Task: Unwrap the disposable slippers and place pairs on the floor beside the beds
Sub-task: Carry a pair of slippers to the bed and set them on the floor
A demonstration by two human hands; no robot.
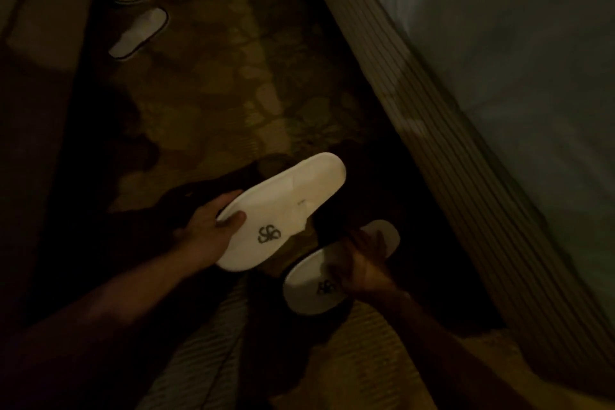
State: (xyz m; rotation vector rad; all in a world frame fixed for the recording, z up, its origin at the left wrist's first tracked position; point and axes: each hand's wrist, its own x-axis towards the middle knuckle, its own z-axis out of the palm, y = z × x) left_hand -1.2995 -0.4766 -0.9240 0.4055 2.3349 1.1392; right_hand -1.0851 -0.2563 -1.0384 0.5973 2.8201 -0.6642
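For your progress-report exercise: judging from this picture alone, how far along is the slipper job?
Done: one pair of slippers already lies on the carpet, top left. In hand: the left hand grips one unwrapped slipper and the right hand holds its partner, both low beside the bed. Left: setting this second pair down together on the floor. No wrapper is visible.

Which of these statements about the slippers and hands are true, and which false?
1. Each hand holds one white slipper. True: the left hand holds the bigger-looking slipper, the right hand the other slipper.
2. Two more slippers lie on the carpet farther off. True.
3. The held slippers are plain, without any mark. False: each shows a dark logo.
4. The bed is on the left. False: it runs along the right.
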